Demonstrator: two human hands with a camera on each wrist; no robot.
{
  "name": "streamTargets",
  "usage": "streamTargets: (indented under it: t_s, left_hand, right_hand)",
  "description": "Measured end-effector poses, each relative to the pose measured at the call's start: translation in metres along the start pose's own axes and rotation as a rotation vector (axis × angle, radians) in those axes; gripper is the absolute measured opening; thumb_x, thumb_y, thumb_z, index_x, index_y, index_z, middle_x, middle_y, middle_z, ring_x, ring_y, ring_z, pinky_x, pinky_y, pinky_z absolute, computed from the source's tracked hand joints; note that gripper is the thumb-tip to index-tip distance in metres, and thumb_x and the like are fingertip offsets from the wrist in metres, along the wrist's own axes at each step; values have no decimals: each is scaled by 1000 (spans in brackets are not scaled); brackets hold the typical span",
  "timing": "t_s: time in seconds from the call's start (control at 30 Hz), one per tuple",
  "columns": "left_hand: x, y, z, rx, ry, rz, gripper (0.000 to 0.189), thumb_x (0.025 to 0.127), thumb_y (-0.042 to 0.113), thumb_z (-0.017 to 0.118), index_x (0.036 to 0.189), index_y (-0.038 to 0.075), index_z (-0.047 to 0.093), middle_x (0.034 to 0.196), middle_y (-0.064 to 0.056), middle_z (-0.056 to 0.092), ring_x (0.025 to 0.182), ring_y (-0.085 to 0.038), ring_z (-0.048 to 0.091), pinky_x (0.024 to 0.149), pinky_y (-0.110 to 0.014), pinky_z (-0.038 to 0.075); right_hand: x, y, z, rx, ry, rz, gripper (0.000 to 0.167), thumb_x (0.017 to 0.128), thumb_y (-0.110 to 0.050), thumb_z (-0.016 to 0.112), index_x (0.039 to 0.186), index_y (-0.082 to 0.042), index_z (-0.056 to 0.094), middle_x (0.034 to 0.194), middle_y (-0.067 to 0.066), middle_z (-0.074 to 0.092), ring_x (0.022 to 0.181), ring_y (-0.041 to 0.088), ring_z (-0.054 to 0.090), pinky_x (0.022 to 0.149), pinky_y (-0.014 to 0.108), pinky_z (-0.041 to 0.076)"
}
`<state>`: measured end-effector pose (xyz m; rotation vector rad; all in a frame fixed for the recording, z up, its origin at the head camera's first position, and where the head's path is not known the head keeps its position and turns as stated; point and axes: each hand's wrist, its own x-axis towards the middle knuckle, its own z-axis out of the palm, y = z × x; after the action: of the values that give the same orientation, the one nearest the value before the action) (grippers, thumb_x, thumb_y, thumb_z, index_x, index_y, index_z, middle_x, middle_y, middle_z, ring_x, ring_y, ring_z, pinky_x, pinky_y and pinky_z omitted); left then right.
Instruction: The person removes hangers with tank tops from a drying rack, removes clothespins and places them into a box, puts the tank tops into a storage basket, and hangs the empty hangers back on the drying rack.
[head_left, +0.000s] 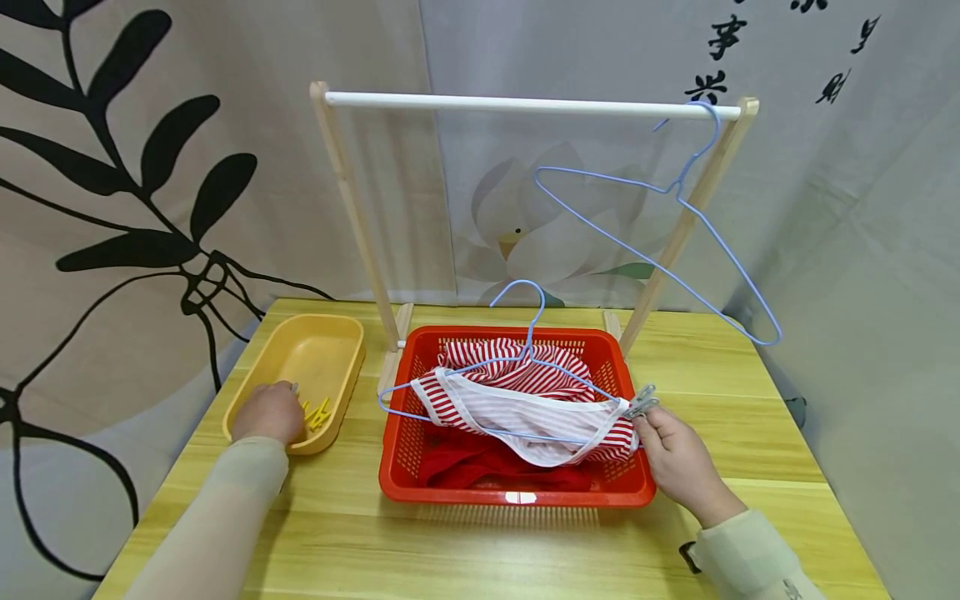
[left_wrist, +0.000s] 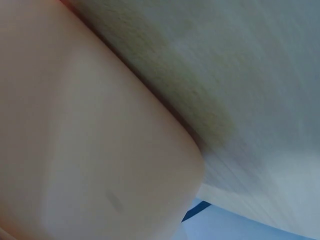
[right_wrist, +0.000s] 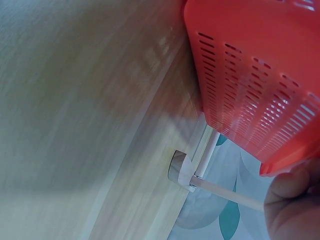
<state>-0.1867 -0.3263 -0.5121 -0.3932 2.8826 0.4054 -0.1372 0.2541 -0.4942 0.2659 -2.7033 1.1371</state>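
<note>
My left hand reaches down into the yellow tray, beside several yellow clothespins. A small grey tip shows by its fingers, which are mostly hidden. The right hand pinches the right end of a blue hanger. At that end, against the fingers, is a grey clothespin. A red-and-white striped garment with white edging lies along the hanger, above the red basket. In the right wrist view, part of the right hand appears beside the basket's wall.
Behind the basket stands a wooden rack with a white rail. A second blue hanger hangs at its right end. More striped cloth and red cloth lie in the basket. The wooden table carries everything.
</note>
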Motion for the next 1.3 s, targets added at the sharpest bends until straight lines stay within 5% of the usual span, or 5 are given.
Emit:
streamTargets:
  t_s: [0.9, 1.3]
  left_hand:
    - [4, -1, 0, 7, -103, -27, 36, 102, 9, 48, 133, -7, 59, 115, -31, 62, 93, -35, 61, 70, -46, 53]
    - [4, 0, 1, -11, -107, -37, 46, 112, 20, 33, 147, -3, 51, 136, -36, 56, 118, -47, 59, 82, -56, 54]
  right_hand:
    - [0, 0, 0, -5, -3, 8, 22, 106, -5, 56, 90, -13, 69, 91, 3, 66, 80, 6, 53, 68, 25, 47]
    - [0, 0, 0, 1, 0, -14, 22, 106, -4, 56, 89, -12, 68, 90, 2, 64, 80, 5, 53, 68, 25, 47]
